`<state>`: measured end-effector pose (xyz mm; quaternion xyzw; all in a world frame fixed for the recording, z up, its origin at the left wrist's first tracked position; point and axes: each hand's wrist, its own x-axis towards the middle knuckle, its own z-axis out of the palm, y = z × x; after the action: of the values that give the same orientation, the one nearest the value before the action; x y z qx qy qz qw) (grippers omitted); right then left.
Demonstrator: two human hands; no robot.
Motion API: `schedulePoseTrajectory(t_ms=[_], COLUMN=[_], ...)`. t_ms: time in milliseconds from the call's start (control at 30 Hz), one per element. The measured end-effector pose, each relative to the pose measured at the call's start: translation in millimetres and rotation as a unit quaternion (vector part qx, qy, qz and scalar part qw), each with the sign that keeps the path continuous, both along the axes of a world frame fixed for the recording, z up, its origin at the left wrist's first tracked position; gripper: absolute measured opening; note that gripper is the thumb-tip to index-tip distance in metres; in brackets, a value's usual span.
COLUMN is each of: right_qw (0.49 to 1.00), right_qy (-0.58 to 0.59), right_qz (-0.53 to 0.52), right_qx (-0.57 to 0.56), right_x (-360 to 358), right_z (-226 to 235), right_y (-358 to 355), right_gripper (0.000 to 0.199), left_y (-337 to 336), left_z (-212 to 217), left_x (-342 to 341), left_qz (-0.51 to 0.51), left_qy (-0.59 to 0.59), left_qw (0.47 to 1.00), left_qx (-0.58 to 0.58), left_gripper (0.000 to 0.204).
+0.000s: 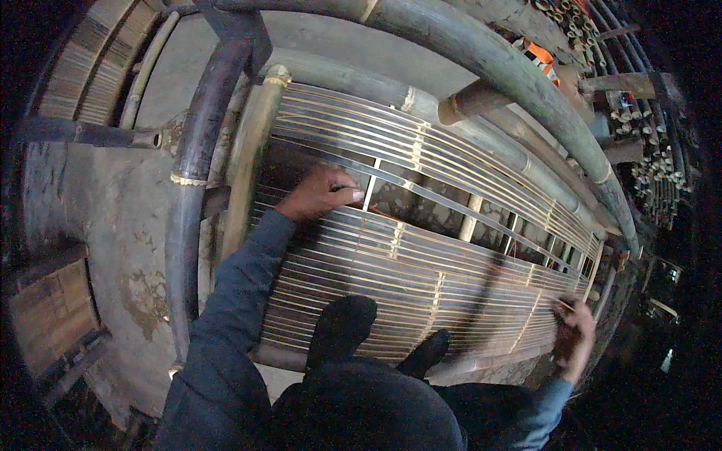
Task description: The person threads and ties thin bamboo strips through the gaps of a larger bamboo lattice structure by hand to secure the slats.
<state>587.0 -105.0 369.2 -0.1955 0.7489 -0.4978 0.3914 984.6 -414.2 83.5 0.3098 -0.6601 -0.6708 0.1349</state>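
A bench-like bamboo frame lies below me, its seat made of long thin bamboo slats [353,259]. My left hand [323,194] is closed in a pinch at the gap between the slats, beside a short pale crosspiece [371,184]. Whatever sits between its fingertips is too small to name. A thin reddish strand [386,215] shows just right of those fingertips. At the right end of the slats, my right hand [575,331] has its fingers curled together, partly blurred. A thin pale piece juts out near them, and I cannot make out what it is.
Thick bamboo poles border the slats, with a long rail [451,34] arching over the far side and an upright post [199,158] at left. My dark-covered feet [342,331] rest on the near slats. Bundled bamboo pieces [654,165] are stacked at far right; a woven panel [56,319] stands left.
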Motion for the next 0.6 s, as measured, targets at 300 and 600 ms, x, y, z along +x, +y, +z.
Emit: schedulePoseTrajectory(t_ms=[300,600], right_qw=[0.904,0.932], right_qy=[0.193,0.066], right_qz=[-0.361,-0.347], right_qx=[-0.125,-0.084], right_x=[-83,-77], right_z=[132,115], right_y=[186,179], right_gripper=[0.034,0.023], left_y=[27,77], left_z=[-9,32], left_x=[-16,-56], left_qz=[0.121,0.134], left_qy=[0.039,-0.084], left_qw=[0.991,0.919], left_qx=[-0.049,-0.361], left_gripper=[0.020,0.038])
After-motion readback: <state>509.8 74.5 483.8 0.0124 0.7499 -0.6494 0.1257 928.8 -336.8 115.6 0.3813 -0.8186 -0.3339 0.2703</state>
